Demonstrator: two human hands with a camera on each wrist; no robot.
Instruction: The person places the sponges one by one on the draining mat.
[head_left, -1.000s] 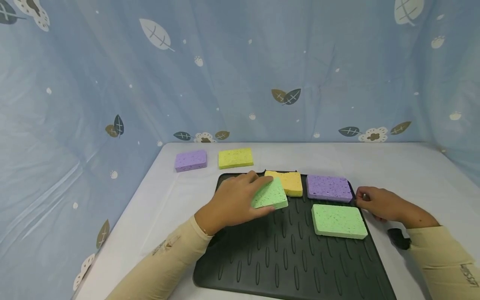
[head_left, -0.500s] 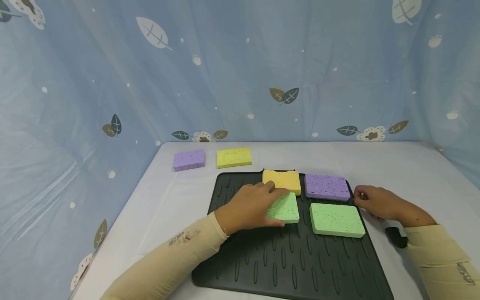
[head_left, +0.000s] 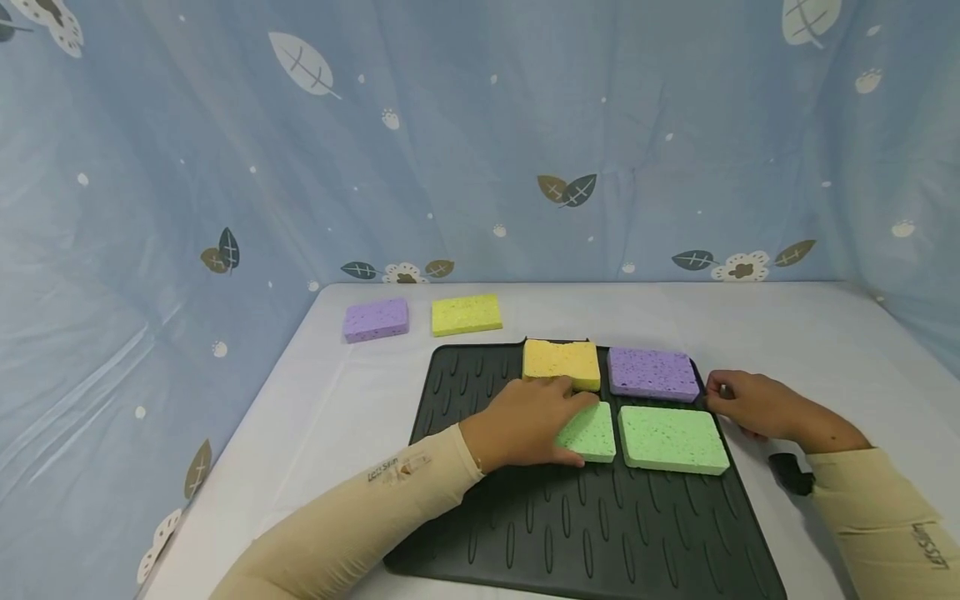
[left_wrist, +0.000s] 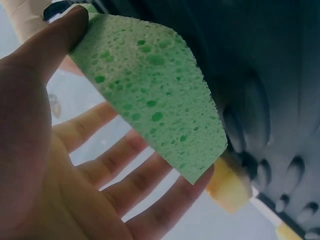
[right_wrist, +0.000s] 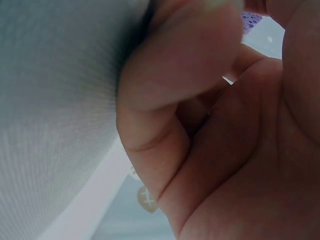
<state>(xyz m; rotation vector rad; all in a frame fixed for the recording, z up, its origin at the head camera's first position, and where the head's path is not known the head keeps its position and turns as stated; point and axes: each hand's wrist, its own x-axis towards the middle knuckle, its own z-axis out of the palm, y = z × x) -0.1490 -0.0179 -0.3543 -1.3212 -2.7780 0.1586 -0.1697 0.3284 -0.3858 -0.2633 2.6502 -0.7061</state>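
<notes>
One green sponge (head_left: 588,435): on or just above the black mat (head_left: 555,533), just beside another green sponge (head_left: 673,440).
Left hand (head_left: 528,423): fingers gripping that first sponge.
Right hand (head_left: 757,404): fingers loosely curled, holding nothing.

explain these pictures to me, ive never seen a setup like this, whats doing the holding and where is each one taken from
There's no machine, just a person: the left grip and right grip are their bare hands. The wide picture comes from a camera worn on the head; the two close-ups come from one on each wrist.

On a white table lies a dark mat. It carries a yellow sponge, a purple sponge and a green sponge. Beyond it sit a paler purple sponge and a lime sponge.

The left grip holds another green sponge. The right one is curled beside the mat, with nothing visible in it.
</notes>
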